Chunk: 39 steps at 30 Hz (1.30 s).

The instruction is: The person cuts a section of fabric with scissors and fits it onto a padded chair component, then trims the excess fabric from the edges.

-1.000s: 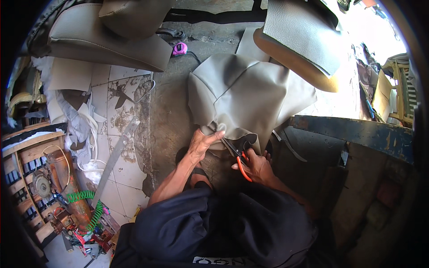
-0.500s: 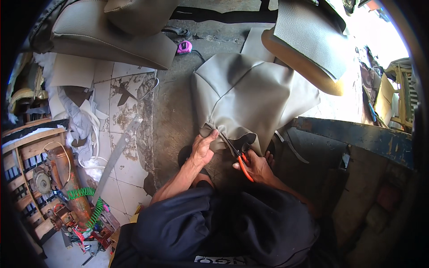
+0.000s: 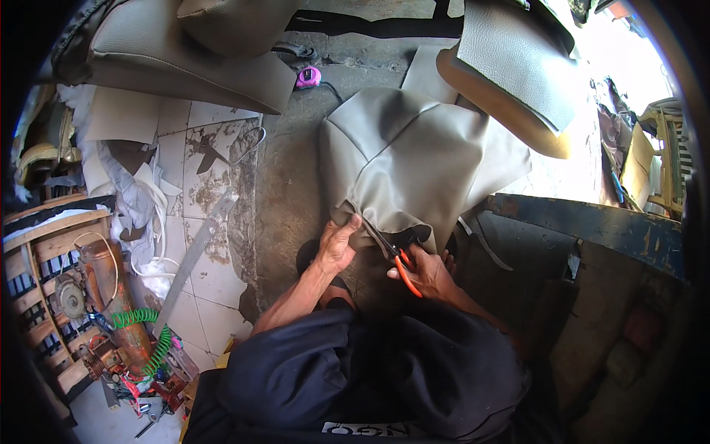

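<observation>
A grey-beige leatherette cover [image 3: 418, 155] with seams lies in front of me, its lower edge gathered and folded. My left hand [image 3: 334, 248] pinches the cover's lower left edge between thumb and fingers. My right hand [image 3: 429, 272] is closed round scissors with orange handles [image 3: 407, 274], their blades pointing up and left along the fold beside my left thumb. The blade tips are hard to make out against the material. A dark curled flap of the cover hangs just above my right hand.
Padded seat pieces [image 3: 170, 63] lie upper left, another [image 3: 510, 81] upper right. A pink tape measure [image 3: 309, 76] rests on the floor. Left are scraps, a metal strip [image 3: 196, 251], a wooden crate [image 3: 41, 244], a rusty cylinder [image 3: 111, 288] with green coiled hose. A metal beam [image 3: 592, 226] stands right.
The scissors have tilted slightly and shifted up along the fold with my right hand. My left hand has shifted a little at the edge. The view has moved slightly.
</observation>
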### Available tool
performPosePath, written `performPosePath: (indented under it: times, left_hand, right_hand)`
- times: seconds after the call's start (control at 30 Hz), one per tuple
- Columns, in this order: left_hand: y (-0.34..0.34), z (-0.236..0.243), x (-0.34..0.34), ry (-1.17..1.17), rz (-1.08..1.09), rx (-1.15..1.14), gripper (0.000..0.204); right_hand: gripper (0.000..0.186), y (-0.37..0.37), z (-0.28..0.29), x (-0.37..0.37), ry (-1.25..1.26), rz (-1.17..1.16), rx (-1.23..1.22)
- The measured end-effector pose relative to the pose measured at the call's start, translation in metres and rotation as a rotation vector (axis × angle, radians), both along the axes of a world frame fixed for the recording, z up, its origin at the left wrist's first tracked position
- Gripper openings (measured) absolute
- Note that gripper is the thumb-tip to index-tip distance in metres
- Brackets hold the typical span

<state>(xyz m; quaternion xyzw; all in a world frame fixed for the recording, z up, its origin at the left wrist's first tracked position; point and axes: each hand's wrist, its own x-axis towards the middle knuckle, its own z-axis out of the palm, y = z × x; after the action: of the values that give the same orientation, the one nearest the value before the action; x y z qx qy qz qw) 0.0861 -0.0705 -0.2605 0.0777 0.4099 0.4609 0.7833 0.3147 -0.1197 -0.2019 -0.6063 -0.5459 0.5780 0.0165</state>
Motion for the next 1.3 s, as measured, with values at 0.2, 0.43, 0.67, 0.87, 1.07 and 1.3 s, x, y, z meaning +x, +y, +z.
performPosePath:
  times: [0.2,0.43,0.67,0.87,1.07,1.3]
  left_hand:
    - [-0.002,-0.001,-0.001,-0.006,0.049,-0.042,0.019]
    - [0.003,0.004,-0.006,0.045,0.007,0.021,0.024]
    - [-0.001,0.007,0.002,0.023,0.041,-0.033,0.018]
    - [0.002,0.013,0.0,0.072,0.031,-0.015,0.017]
    - [-0.003,0.008,0.006,0.045,-0.022,0.007,0.017]
    - [-0.011,0.004,0.0,-0.064,0.009,-0.027,0.017]
  right_hand:
    - [0.066,0.0,0.006,-0.002,-0.024,0.02,0.043]
    - [0.063,-0.002,0.0,-0.008,0.131,-0.097,0.029]
    - [0.064,0.0,-0.004,-0.011,0.165,-0.086,0.012]
    - [0.067,0.005,0.002,-0.008,0.072,-0.011,-0.025]
    - [0.063,0.002,-0.013,-0.017,0.216,-0.13,0.082]
    - [0.06,0.009,-0.01,-0.022,0.161,-0.096,0.093]
